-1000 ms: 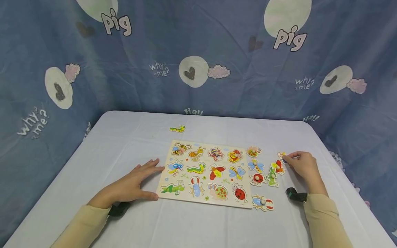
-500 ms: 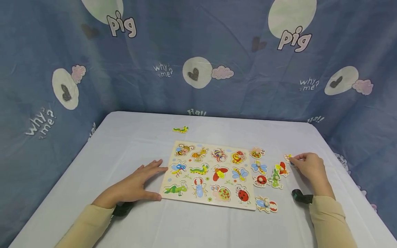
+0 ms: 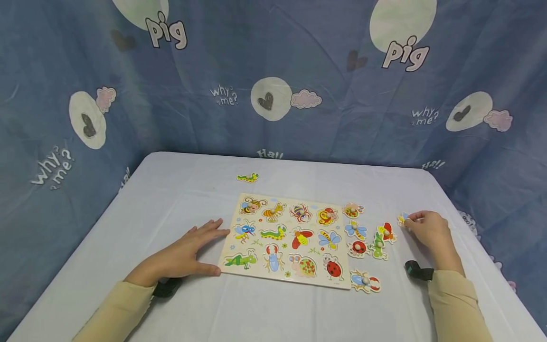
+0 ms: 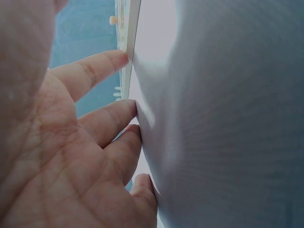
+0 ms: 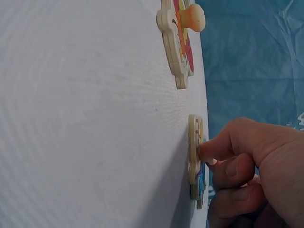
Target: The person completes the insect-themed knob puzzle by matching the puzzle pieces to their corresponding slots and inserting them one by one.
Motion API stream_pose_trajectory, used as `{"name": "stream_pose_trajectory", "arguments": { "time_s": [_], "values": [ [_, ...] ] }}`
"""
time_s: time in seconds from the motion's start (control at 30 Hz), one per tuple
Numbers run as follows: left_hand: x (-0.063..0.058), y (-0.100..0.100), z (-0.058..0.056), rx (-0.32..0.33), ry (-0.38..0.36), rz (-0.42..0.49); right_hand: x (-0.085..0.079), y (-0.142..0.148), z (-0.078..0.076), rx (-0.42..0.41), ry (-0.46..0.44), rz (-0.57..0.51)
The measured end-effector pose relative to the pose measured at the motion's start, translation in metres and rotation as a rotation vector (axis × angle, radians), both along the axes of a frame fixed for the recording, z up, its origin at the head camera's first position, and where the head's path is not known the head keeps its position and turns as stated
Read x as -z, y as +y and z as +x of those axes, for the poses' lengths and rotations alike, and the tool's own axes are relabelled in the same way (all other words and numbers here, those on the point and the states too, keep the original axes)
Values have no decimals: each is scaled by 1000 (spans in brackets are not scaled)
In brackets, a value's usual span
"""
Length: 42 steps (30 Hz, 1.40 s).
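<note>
My right hand (image 3: pixel 429 232) pinches a yellow-and-blue insect puzzle piece (image 3: pixel 402 219) by its knob, beyond the right side of the board. In the right wrist view this piece (image 5: pixel 195 154) is at the tabletop, thumb and finger at its knob; most of its picture is hidden. My left hand (image 3: pixel 183 251) lies spread at the left edge of the wooden insect puzzle board (image 3: pixel 279 280), thumb and index finger touching it. In the left wrist view, fingers (image 4: pixel 102 71) reach the board's edge (image 4: pixel 127 71). Knobbed pieces sit in the board's top row.
Right of the board lie loose pieces: a snail (image 3: pixel 353 210), a dragonfly (image 3: pixel 355 230), a ladybug (image 3: pixel 358 248), a stag beetle (image 3: pixel 365 281), a green grasshopper (image 3: pixel 378 248) and a red-winged insect (image 3: pixel 387 232). A caterpillar piece (image 3: pixel 248 178) lies behind the board.
My right hand has shifted slightly right with the insect piece, away from the red-winged piece, and more of its blue and yellow shows. The left hand stays at the board.
</note>
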<state>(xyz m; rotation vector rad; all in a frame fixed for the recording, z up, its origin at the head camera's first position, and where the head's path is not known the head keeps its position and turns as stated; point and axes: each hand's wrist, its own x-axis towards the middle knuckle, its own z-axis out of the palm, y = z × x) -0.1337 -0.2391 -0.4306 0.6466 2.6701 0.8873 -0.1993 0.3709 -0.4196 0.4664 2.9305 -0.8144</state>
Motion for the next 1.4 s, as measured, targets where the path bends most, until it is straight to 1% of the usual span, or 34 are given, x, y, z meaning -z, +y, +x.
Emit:
{"name": "stream_pose_trajectory", "arguments": {
  "time_s": [0.23, 0.3, 0.43, 0.53, 0.8, 1.03, 1.27, 1.4],
  "values": [
    [-2, 0, 1, -7, -12, 2, 2, 2, 1, -53, -4, 5],
    [-2, 0, 1, -8, -12, 3, 2, 2, 1, -46, -16, -2],
    [-2, 0, 1, -8, -9, 1, 1, 1, 3, -2, -35, -14],
    [-1, 0, 0, -8, -9, 1, 2, -1, 3, 16, -32, -14],
    [1, -1, 0, -7, -11, 8, 1, -2, 3, 21, -26, -13],
    [1, 0, 0, -7, -12, 10, 1, -2, 1, 31, -27, -28],
    [0, -1, 0, 1, 4, 11, 0, 1, -1, -26, -15, -37],
    [1, -1, 0, 4, 9, 12, 0, 6, -1, -50, -32, -59]
  ]
}}
